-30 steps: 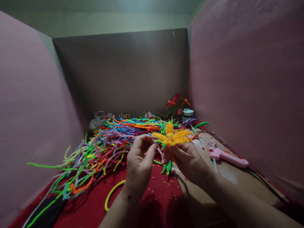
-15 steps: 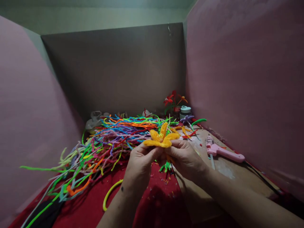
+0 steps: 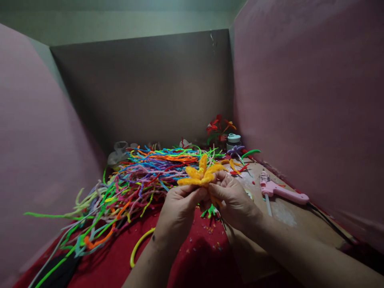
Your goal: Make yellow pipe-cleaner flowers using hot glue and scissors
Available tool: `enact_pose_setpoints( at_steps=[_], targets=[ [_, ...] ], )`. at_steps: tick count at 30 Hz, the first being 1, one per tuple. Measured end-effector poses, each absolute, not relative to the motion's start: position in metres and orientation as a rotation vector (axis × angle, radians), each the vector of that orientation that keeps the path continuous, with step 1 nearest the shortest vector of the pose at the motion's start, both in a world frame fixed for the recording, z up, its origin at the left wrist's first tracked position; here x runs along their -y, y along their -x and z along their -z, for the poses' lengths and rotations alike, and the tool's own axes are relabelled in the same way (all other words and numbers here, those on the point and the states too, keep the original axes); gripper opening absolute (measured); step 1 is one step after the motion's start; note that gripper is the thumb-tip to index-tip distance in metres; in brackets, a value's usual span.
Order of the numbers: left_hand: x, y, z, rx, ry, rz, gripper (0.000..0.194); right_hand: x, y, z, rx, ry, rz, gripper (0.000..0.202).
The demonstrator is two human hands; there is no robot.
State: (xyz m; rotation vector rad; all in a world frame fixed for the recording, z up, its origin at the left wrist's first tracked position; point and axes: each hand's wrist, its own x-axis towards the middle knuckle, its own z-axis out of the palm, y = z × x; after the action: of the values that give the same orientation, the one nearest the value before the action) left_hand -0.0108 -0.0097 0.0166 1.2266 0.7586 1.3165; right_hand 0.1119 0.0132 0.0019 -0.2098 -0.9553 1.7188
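A yellow-orange fuzzy pipe-cleaner flower (image 3: 203,176) with several petals and a small yellow centre is held up between both hands. My left hand (image 3: 182,200) is closed, thumb and fingers pinching beneath the petals at the flower's base. On the other side my right hand (image 3: 232,196) is closed too, its fingertips on the base and a right-hand petal. Below the flower a thin dark stem (image 3: 222,221) slants down from the right hand. The fingertips' exact hold under the bloom is partly hidden.
Many coloured pipe cleaners (image 3: 144,172) lie heaped on the red cloth (image 3: 105,268). A pink glue gun (image 3: 283,192) rests on the brown board (image 3: 318,228) at right. Behind stand a lidded bottle (image 3: 234,139), a purple flower (image 3: 235,151) and red flowers (image 3: 212,127).
The flower has shifted slightly left and tilted a little. My right fingers have moved up along its right-hand petal, while the left hand keeps its pinch.
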Motion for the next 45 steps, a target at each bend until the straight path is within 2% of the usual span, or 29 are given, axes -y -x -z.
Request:
enact_pose_setpoints(
  at_steps=[8, 24, 31, 45],
  targets=[
    [0.01, 0.008, -0.019, -0.697, -1.133, -1.284, 0.019, -0.01, -0.11, 0.002, 0.976, 0.22, -1.708, 0.037],
    [0.019, 0.004, -0.019, -0.758, -1.199, -1.512, 0.004, -0.007, -0.116, 0.002, 1.071, 0.253, -1.713, 0.014],
    [0.017, 0.004, -0.021, -0.704, -1.185, -1.38, 0.013, -0.006, -0.115, 0.0, 0.947, 0.261, -1.738, 0.015],
    [0.016, 0.006, -0.022, -0.697, -1.153, -1.342, 0.007, -0.013, -0.117, 0.003, 1.083, 0.26, -1.836, 0.021]
  ],
)
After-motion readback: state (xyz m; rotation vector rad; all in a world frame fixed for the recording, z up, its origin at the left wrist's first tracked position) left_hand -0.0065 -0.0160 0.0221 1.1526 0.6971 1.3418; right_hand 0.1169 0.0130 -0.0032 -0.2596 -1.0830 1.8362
